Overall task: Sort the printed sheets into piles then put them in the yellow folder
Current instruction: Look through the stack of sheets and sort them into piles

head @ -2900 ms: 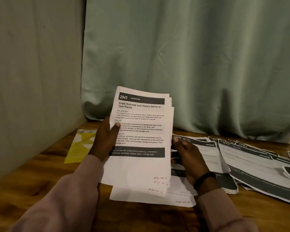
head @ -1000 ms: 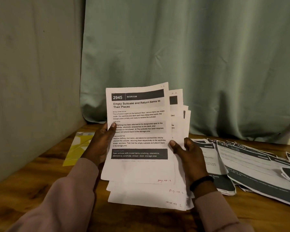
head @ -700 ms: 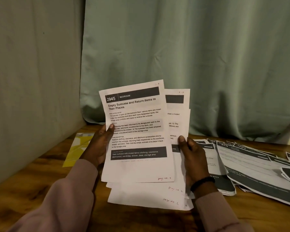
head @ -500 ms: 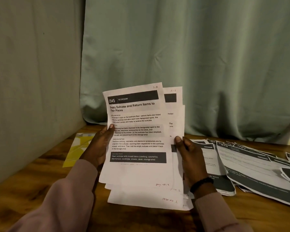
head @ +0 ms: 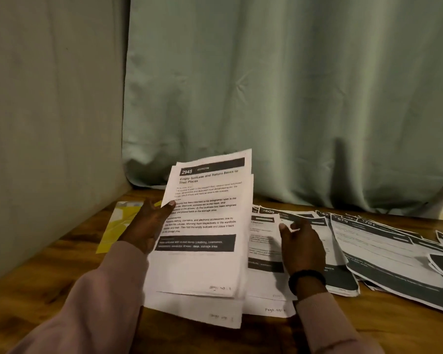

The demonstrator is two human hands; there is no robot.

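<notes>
Left hand (head: 149, 226) gripped the sheet stack (head: 202, 238); right hand (head: 301, 245) hung loose, holding nothing. Best to square the edges before setting them down.

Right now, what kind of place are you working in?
Probably a desk corner in a home room, though I can't be sure: a wooden table set against a plain wall, a green curtain hanging behind it, and printed sheets spread beside a yellow folder.

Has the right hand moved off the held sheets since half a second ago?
Yes. The right hand has left the held sheets and now lies to their right, over the spread sheets on the table.
</notes>
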